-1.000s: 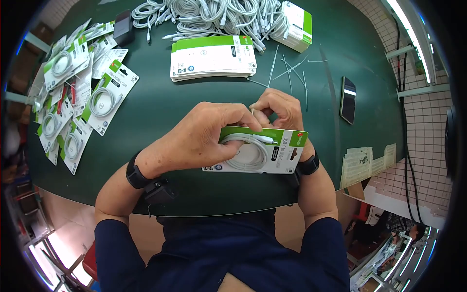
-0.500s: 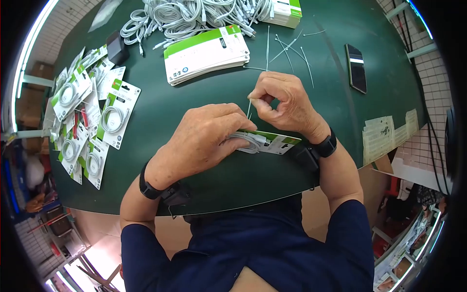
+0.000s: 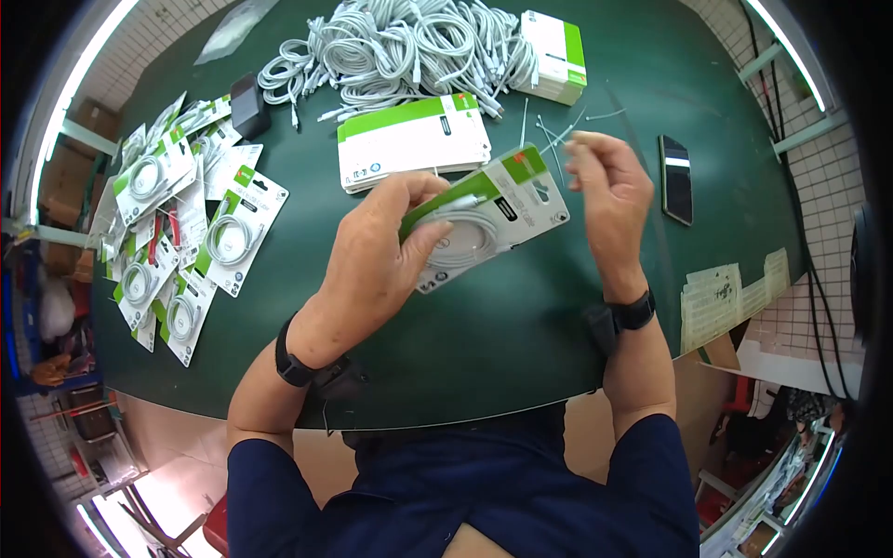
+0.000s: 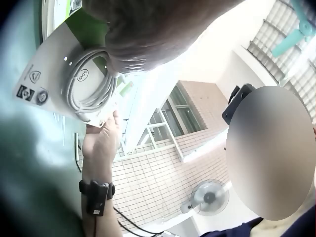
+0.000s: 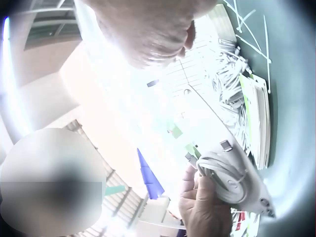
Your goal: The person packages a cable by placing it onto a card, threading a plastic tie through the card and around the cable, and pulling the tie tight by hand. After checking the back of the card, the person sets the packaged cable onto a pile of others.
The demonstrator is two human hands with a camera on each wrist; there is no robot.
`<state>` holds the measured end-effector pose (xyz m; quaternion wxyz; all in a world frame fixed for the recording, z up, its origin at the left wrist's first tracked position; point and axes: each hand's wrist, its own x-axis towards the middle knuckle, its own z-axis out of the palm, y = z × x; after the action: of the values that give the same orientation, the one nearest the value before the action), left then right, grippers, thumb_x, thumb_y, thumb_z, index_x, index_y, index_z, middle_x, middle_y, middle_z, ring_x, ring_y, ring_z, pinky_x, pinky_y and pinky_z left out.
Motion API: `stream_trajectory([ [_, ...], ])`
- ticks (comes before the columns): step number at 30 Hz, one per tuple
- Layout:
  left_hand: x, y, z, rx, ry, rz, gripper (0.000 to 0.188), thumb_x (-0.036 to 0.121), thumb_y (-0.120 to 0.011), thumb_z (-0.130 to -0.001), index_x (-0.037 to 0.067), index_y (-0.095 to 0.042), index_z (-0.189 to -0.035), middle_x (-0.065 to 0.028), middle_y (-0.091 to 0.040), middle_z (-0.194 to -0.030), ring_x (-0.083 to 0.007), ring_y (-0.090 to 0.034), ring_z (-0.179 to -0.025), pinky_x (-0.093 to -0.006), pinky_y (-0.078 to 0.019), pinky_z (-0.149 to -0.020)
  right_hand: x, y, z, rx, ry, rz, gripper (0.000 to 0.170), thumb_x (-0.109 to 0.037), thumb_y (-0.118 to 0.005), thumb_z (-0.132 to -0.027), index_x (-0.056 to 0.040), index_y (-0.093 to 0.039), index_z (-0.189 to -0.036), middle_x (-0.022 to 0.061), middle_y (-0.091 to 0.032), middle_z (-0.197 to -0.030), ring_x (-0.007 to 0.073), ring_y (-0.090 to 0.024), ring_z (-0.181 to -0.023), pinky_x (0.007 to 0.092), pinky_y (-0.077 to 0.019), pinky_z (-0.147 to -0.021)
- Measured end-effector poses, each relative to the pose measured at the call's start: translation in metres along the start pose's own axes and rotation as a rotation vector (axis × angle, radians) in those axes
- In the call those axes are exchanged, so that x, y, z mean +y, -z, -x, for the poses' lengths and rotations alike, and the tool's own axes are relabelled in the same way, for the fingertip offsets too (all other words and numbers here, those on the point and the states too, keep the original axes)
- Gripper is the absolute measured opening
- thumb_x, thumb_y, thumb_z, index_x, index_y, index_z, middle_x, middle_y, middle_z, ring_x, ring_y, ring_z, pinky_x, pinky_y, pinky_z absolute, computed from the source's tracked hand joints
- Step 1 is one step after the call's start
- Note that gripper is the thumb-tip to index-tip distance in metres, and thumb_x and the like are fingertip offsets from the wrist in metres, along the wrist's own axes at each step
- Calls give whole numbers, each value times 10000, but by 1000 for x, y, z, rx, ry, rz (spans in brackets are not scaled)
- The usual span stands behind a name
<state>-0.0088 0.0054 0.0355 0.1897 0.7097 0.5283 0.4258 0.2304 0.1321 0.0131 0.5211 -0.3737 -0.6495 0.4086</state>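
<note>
My left hand (image 3: 377, 237) grips a green-and-white cable card (image 3: 521, 205) by its left end, thumb across the front. A coiled white USB-C cable (image 3: 470, 232) lies against that card, its plug near the green edge. A thin white stub pokes up by the left fingers. In the left wrist view the coil (image 4: 91, 81) shows beside the hand. To the right of the card and apart from it, my right hand (image 3: 609, 191) is raised with fingers loosely bent, and nothing shows between them. Its fingertips overlap loose white cable ties (image 3: 553, 135) on the table in the head view.
A heap of white cables (image 3: 400, 46) lies at the back, with a stack of blank cards (image 3: 409, 139) before it and a card pile (image 3: 549, 56) beside it. Packed cable cards (image 3: 228, 237) cover the left side. A phone (image 3: 676, 179) lies at right.
The right hand first worked a thin tie at the card's top edge, then pulled it upward; now it has moved right, away from the card. The left hand has tilted the card up.
</note>
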Motion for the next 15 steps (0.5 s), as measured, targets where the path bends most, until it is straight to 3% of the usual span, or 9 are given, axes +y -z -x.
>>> stream_trajectory([
  [1, -2, 0, -1, 69, 82, 91, 410, -15, -769, -903, 25, -610, -1279, -141, -656, -1025, -306, -670, -913, -403, -563, -843, -4, 3, -1, 205, 42, 35, 115, -15, -766, -933, -12, -691, -1020, 54, -703, -950, 85, -651, -863, 269, -526, -722],
  [2, -5, -2, 0, 138, 164, 186, 439, -17, -761, -921, 21, -607, -1330, -145, -662, -1048, -292, -673, -928, -393, -567, -865, -9, 2, 2, 185, 59, 37, 115, -15, -766, -933, -12, -691, -1020, 54, -703, -950, 85, -651, -863, 269, -526, -722],
  [4, -13, -9, 0, 181, 182, 216, 472, -17, -759, -926, 20, -595, -1366, -146, -666, -1066, -283, -672, -936, -388, -567, -881, -19, -3, 15, 61, 431, 394, 176, -12, -781, -910, -14, -686, -1060, 89, -711, -991, 160, -671, -840, 308, -536, -719],
  [6, -19, -19, 1, 208, 217, 275, 537, -18, -754, -936, 18, -570, -1439, -148, -673, -1102, -265, -671, -952, -379, -566, -913, -25, -23, 27, -103, 712, 512, 256, -2, -793, -868, -17, -673, -1095, 116, -707, -1028, 259, -668, -843, 357, -540, -733],
  [8, -16, -24, 3, 208, 221, 279, 539, -24, -755, -928, 20, -575, -1435, -149, -673, -1101, -267, -669, -946, -379, -566, -907, -29, -42, 40, -181, 708, 578, 323, 18, -791, -815, -30, -656, -1105, 133, -693, -1017, 339, -648, -864, 409, -533, -740],
  [15, -18, -39, 10, 203, 219, 293, 565, -55, -750, -875, 32, -606, -1414, -154, -677, -1104, -297, -672, -938, -384, -566, -885, -19, -49, 46, -191, 675, 758, 299, 41, -762, -792, -39, -634, -1050, 126, -680, -994, 328, -651, -870, 427, -520, -733],
])
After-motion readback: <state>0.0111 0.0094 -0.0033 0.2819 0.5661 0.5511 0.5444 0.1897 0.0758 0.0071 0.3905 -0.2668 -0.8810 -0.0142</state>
